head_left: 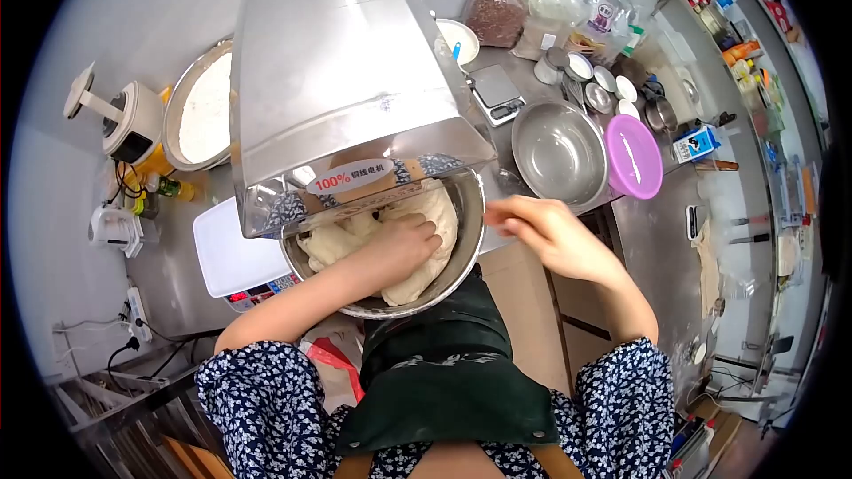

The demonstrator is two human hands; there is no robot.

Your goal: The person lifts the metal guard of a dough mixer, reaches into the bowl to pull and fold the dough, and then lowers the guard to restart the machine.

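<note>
Inside the steel mixer bowl [477, 244], my left hand [404, 253] is curled into a mass of pale dough [435, 213], its fingertips partly hidden in it. My right hand [546, 235] is just outside the bowl's right rim, fingers pointing toward it and thumb apart, with nothing showing in them. The metal housing of the stand mixer [346, 62] hangs over the bowl and covers its far part.
A large bowl of white flour [173, 115] stands left of the mixer, with a scale with a white platform [232, 248] nearer. Right of it are an empty steel bowl [559, 155], a purple basin [634, 158], a small scale [497, 93] and a milk carton [697, 144].
</note>
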